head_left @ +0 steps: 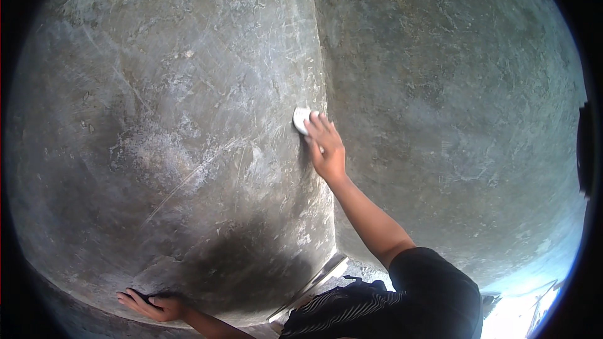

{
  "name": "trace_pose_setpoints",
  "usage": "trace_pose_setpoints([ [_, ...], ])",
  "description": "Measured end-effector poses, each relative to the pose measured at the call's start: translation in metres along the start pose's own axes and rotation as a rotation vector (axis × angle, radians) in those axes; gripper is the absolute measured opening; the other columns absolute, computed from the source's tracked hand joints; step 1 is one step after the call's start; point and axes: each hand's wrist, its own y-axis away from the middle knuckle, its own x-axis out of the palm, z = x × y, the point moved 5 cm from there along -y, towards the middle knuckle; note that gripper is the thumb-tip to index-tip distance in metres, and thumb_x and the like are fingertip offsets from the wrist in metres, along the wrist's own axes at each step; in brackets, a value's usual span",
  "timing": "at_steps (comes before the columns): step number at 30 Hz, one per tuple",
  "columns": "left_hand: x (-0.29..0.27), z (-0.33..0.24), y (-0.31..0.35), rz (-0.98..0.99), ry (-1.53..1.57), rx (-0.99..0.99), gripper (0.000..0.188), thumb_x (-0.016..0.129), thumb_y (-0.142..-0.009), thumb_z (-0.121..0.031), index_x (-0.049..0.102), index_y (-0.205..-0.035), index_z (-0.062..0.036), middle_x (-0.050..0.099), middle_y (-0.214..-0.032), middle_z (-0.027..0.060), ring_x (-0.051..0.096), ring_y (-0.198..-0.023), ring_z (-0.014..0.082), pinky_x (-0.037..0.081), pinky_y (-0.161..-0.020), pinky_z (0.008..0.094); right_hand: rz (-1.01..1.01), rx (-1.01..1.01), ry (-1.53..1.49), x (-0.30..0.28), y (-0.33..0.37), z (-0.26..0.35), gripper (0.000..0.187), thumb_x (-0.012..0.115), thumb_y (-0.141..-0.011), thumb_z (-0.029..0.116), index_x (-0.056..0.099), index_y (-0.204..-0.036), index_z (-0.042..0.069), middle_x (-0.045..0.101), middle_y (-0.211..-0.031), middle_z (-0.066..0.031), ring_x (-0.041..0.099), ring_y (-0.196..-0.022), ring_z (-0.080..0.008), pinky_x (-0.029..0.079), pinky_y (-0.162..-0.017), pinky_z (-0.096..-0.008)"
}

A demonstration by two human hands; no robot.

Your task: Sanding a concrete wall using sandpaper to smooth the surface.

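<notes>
My right hand presses a white, rounded pad against the left grey wall, right beside the inner corner. Its fingers lie over the pad and hide much of it, so I cannot tell its exact kind. At the lower left, my left hand has its fingers stretched out and thumb apart. It rests at the bottom of the same wall, with a dark shadow by the thumb, and holds nothing that I can see.
A second grey wall meets the first at a vertical corner line. Pale scratches and patches mark the plaster. Low by the corner runs a narrow strip or board. Bright light comes in at the lower right, and a dark object stands at the right rim.
</notes>
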Motion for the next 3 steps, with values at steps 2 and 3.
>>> trace_pose_setpoints([
  [2,-0.001,0.0,-0.001,-0.008,-0.008,0.003,0.06,0.036,-0.111,-0.04,0.059,-0.139,0.0076,0.051,-0.15,0.0283,0.046,-0.142,0.0445,0.034,-0.118,0.0555,-0.136,0.088,-0.048,-0.004,-0.02,0.006,0.043,0.07,-0.09,0.009,0.07,-0.133,0.017,0.063,-0.142,-0.0103,0.051,-0.14,-0.0366,0.037,-0.118,-0.0515],
  [3,0.0,0.0,-0.002,-0.008,-0.006,0.007,0.06,0.036,-0.111,-0.04,0.059,-0.139,0.0076,0.051,-0.15,0.0283,0.046,-0.142,0.0445,0.034,-0.118,0.0555,-0.106,0.047,-0.096,-0.001,-0.023,0.017,0.039,0.07,-0.093,0.012,0.071,-0.131,0.015,0.064,-0.141,-0.0112,0.05,-0.141,-0.0381,0.035,-0.119,-0.0522],
])
